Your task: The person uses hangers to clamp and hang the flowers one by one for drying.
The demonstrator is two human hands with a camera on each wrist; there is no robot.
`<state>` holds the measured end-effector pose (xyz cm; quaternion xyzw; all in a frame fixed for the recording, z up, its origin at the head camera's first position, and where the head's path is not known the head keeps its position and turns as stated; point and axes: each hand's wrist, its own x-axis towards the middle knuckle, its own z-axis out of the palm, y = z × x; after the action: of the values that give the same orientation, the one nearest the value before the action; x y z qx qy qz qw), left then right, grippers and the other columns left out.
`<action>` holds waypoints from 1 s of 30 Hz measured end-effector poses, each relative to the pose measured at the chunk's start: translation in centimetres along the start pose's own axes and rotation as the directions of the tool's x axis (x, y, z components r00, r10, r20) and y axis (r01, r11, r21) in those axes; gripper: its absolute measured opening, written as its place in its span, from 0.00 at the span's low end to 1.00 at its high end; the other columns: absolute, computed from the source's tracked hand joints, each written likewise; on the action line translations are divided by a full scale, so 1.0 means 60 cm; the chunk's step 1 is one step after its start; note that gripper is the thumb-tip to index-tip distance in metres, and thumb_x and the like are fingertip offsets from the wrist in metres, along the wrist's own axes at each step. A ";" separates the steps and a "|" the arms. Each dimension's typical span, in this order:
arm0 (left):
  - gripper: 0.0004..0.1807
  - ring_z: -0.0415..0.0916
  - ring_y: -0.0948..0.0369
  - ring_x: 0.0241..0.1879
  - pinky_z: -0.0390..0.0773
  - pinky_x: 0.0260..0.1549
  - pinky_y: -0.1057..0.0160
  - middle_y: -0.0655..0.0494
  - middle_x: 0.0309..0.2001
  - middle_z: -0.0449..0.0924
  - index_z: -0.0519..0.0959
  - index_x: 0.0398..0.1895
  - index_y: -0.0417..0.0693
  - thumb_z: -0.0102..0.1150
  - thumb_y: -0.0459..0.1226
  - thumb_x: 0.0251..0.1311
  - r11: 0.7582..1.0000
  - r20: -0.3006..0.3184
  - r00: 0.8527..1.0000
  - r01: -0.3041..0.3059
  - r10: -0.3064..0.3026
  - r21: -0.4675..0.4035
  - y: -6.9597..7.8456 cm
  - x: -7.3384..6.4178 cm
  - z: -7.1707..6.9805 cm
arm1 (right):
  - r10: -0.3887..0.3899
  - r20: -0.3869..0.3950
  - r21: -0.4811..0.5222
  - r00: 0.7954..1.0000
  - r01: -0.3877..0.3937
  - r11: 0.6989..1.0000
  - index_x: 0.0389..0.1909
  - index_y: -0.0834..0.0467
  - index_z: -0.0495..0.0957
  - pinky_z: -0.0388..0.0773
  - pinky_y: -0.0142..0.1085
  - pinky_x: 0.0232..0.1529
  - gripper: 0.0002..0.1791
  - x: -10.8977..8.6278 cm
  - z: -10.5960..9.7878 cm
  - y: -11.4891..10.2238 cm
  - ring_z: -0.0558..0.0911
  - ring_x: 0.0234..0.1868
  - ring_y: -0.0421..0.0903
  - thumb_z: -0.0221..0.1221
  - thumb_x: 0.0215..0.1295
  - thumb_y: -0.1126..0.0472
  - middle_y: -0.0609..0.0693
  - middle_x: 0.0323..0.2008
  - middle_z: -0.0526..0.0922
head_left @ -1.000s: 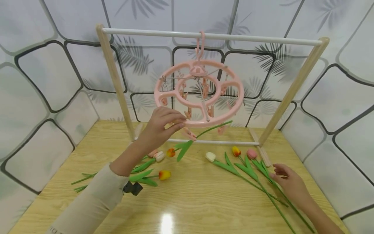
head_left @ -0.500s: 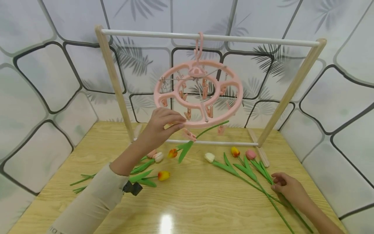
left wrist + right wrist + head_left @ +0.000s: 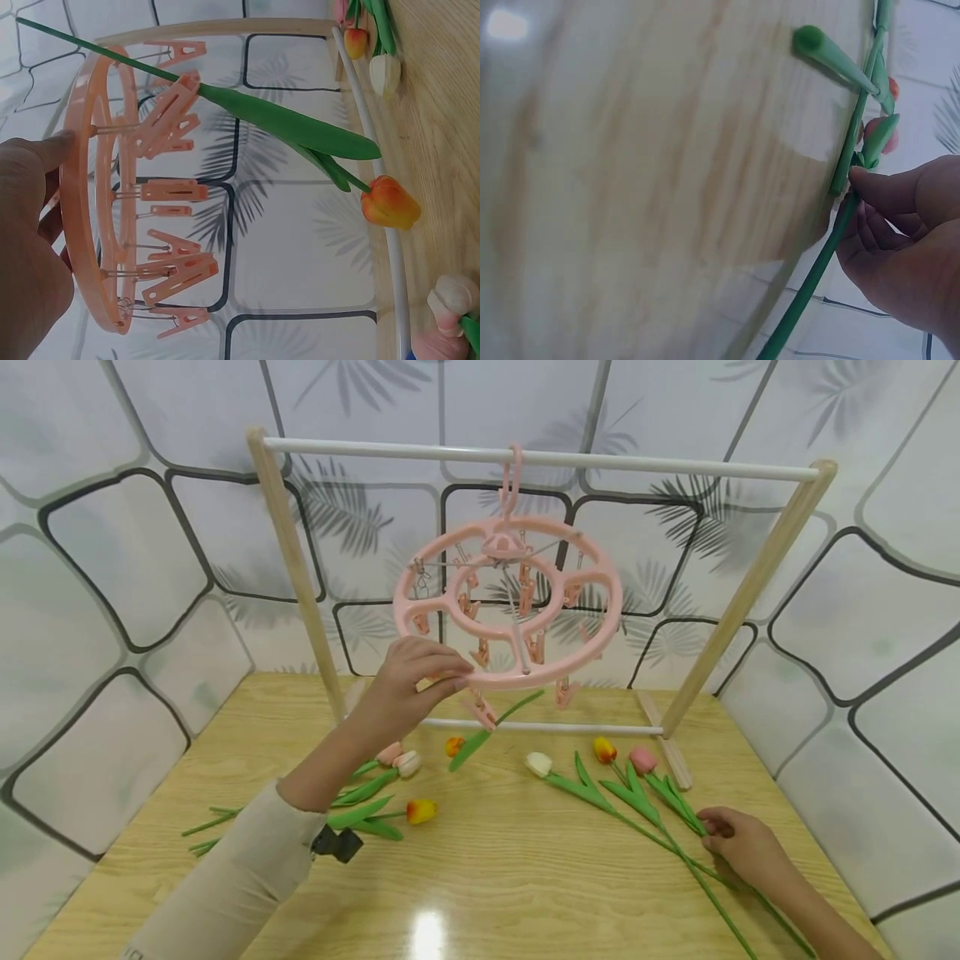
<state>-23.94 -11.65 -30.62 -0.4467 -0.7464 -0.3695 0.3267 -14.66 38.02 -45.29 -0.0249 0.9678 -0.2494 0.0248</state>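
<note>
- Left hand (image 3: 412,683) pinches the hanger rim (image 3: 547,673); jolting could free the clipped tulip (image 3: 292,125).
- Right hand (image 3: 746,845) pinches another stem (image 3: 820,262); tugging could drag the nearby white tulip (image 3: 538,765).

A pale wood-grain table (image 3: 480,852) spreads across the foreground, a bright patch of glare (image 3: 427,935) at its near edge. Toward the back stands a rack: two wooden posts (image 3: 750,593), a white top bar (image 3: 660,462) between their upper ends, a white lower bar (image 3: 592,727) near the tabletop, and flat wooden feet (image 3: 678,764). Behind, a whitish wall covering (image 3: 645,535) carries dark rounded outlines (image 3: 285,597) and grey palm-leaf prints (image 3: 352,514).
</note>
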 end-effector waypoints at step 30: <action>0.14 0.76 0.50 0.54 0.70 0.66 0.51 0.46 0.49 0.83 0.85 0.45 0.40 0.69 0.24 0.55 0.999 -0.036 0.998 -0.046 0.046 0.011 0.009 -0.017 -0.018 | -0.251 -0.113 0.171 0.961 0.268 0.948 0.51 0.62 0.83 0.81 0.28 0.37 0.17 -0.017 0.023 -0.138 0.76 0.39 0.28 0.66 0.60 0.73 0.50 0.43 0.84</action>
<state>-22.86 -12.80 -30.79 -0.4555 -0.7316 -0.3662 0.3508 -13.25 30.15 -42.45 -0.1385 0.9289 -0.3398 -0.0497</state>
